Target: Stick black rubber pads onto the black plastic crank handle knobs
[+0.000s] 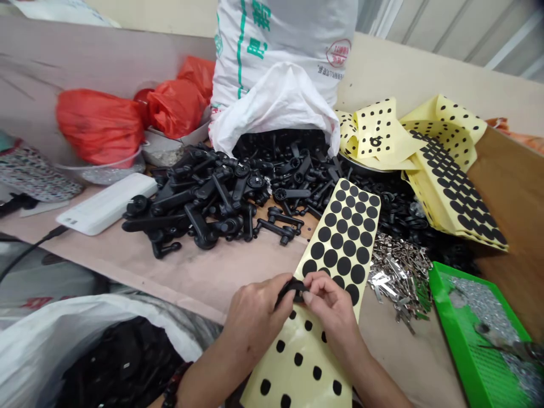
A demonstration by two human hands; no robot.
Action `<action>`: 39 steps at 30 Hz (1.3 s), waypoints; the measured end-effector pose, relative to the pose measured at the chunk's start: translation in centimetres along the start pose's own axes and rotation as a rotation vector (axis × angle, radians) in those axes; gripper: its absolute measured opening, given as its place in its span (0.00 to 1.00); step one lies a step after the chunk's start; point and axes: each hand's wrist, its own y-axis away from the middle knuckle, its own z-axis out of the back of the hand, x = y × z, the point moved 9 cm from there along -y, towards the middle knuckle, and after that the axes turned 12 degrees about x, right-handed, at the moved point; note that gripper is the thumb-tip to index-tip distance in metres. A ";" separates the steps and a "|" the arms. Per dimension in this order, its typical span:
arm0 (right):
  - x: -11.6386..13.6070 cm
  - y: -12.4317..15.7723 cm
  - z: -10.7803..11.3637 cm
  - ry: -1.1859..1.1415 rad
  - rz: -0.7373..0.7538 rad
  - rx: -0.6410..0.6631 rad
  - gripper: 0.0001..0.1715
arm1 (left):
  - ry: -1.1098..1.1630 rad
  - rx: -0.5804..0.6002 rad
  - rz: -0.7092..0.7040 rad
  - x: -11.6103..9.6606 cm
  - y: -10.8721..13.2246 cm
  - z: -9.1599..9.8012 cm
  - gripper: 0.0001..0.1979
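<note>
My left hand (257,310) is closed around a black plastic part (293,289), mostly hidden by the fingers. From the other side, my right hand (334,309) pinches at the same part with thumb and curled fingers. Directly beneath both hands lies a yellow backing sheet of round black stickers (349,248). Its far portion carries rows of black discs, while small dark spots dot the near portion. Beyond the hands spreads a heap of black plastic crank handles (221,198), some spilling from the mouth of a white woven sack (280,107).
Metal clips (399,272) lie right of the sheet, beside a green tray (471,345) of small shiny pieces. More sticker sheets (459,192) stand behind. At left are a white power bank (108,203), red bags (100,124) and an open white sack (38,340) holding black parts.
</note>
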 end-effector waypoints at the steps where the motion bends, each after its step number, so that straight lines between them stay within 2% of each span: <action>1: -0.1 0.0 0.0 -0.003 -0.001 0.002 0.11 | -0.018 0.004 -0.006 -0.1 0.0 0.0 0.11; 7: -0.5 -0.1 0.1 0.044 0.008 -0.040 0.12 | -0.131 0.053 0.019 -0.2 0.0 -0.5 0.12; 13: -0.4 -0.3 0.2 0.039 -0.019 -0.040 0.11 | -0.144 0.062 0.010 -0.3 -0.1 -0.7 0.12; 19: -1.0 -0.6 -0.1 -0.109 -0.113 0.009 0.14 | 0.047 0.040 -0.046 -0.7 0.0 -0.2 0.13; 25: -1.6 -0.6 -0.1 -0.149 -0.132 0.074 0.15 | 0.317 0.009 0.001 1.4 -0.1 0.0 0.11; 33: -1.1 -0.4 0.0 -0.175 -0.133 0.079 0.14 | 0.454 0.102 -0.024 1.7 -0.5 -0.5 0.13; 36: -0.9 -0.5 -0.1 -0.133 -0.123 0.106 0.14 | 0.526 0.141 -0.003 1.7 -0.6 -0.9 0.12; 39: -0.1 -0.7 -0.3 -0.054 -0.098 0.137 0.14 | 0.523 0.127 0.031 2.0 -0.9 -0.9 0.12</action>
